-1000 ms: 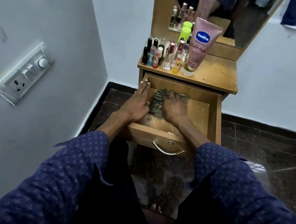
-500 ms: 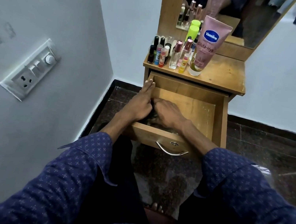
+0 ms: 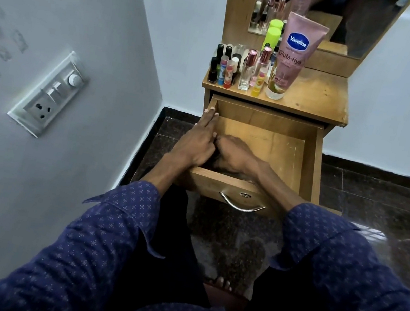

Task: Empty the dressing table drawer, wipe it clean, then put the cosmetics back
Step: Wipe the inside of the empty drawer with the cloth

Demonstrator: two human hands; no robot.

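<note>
The wooden drawer [image 3: 279, 150] of the dressing table is pulled out, and its bare floor shows on the right side. My left hand [image 3: 198, 141] rests along the drawer's left wall with straight fingers reaching toward the back corner. My right hand [image 3: 236, 154] is inside the near left corner, its fingers curled over a bunched dark cloth [image 3: 212, 160] that is mostly hidden. On the table top [image 3: 319, 95] stand a pink Vaseline tube [image 3: 294, 54] and several small bottles and lip balms [image 3: 227, 68].
A mirror [image 3: 351, 22] rises behind the cosmetics. The grey wall on the left carries a switch and socket panel [image 3: 50, 95]. The drawer's metal handle [image 3: 241, 204] faces me above the dark speckled floor [image 3: 378, 197]. My knees and a foot are below.
The patterned cloth lay spread on the drawer floor under my right hand. That hand has drawn it toward the near left corner and bunched it up. My left hand stayed on the drawer's side.
</note>
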